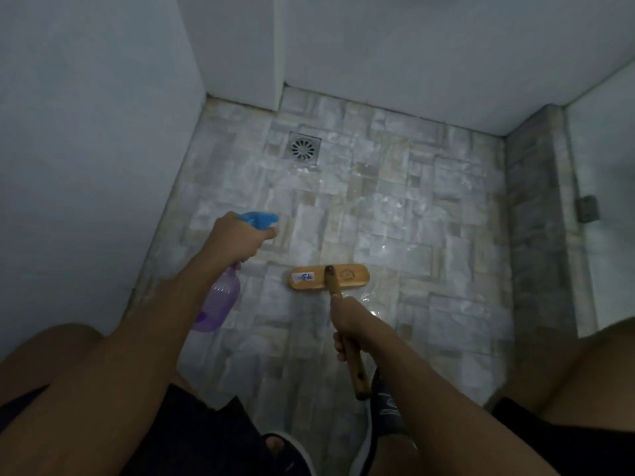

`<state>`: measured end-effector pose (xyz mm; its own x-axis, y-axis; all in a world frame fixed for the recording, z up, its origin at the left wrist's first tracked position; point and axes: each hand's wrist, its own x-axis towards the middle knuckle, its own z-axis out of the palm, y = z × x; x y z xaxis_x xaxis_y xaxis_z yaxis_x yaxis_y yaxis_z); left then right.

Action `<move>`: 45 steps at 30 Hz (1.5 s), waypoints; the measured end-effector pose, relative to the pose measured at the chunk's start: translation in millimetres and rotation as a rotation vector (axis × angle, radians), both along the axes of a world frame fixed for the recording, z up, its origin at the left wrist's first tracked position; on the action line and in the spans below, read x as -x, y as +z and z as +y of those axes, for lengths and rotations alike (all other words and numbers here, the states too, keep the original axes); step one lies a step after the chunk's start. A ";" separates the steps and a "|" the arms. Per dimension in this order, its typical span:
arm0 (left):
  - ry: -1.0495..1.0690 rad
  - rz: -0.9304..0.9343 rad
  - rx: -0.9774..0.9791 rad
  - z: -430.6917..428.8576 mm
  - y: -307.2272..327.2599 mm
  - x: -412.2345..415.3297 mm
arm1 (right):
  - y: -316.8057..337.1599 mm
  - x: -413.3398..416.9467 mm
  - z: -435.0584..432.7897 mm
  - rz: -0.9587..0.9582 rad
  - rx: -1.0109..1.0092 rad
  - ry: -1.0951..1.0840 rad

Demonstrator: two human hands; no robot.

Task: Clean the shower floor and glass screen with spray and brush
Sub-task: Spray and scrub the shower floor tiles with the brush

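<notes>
Spray bottle in one hand and wooden brush in the other, over a wet shower floor.

The left hand has its fingers curled round the neck of a purple spray bottle, the forefinger reaching under the blue trigger head, which points across the shower floor toward the far wall. The right hand is wrapped fully round the handle of the brush, whose wooden head lies flat on the glistening stone-patterned tiles just ahead of that hand, mid-floor. A square metal drain sits farther on, near the far wall. The glass screen stands along the right side, with a metal hinge on it. Dark sandals show at the bottom edge.
</notes>
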<state>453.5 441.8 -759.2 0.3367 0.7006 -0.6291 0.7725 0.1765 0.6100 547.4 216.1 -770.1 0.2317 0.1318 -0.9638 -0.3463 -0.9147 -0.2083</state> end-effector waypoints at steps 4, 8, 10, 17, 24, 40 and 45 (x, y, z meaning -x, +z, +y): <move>0.026 -0.017 -0.006 2.3 -6.4 -5.5 | -11.2 0.6 22.3 -0.020 -0.005 -0.065; -0.028 -0.001 -0.054 -4.4 -7.9 -13.1 | -18.2 -26.1 56.1 -0.077 -0.064 -0.033; -0.007 -0.008 -0.082 -1.3 -10.5 -17.9 | -15.9 -34.2 56.8 -0.099 -0.068 0.003; 0.106 -0.034 -0.139 26.4 -18.8 -23.3 | -2.4 -8.6 -0.1 -0.164 0.022 0.218; 0.097 -0.033 -0.207 29.1 -5.4 -30.5 | -28.7 -73.7 98.7 -0.347 -0.092 0.443; 0.184 -0.030 -0.156 35.7 -1.2 -24.0 | -3.5 -40.6 40.3 -0.222 -0.010 0.346; 0.236 -0.037 -0.110 30.4 8.3 -19.0 | -19.1 -81.9 126.1 -0.269 -0.123 0.314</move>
<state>472.5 472.1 -750.9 0.1776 0.8258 -0.5353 0.6944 0.2803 0.6628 629.3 342.2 -789.2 0.4029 0.3461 -0.8473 0.0261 -0.9297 -0.3674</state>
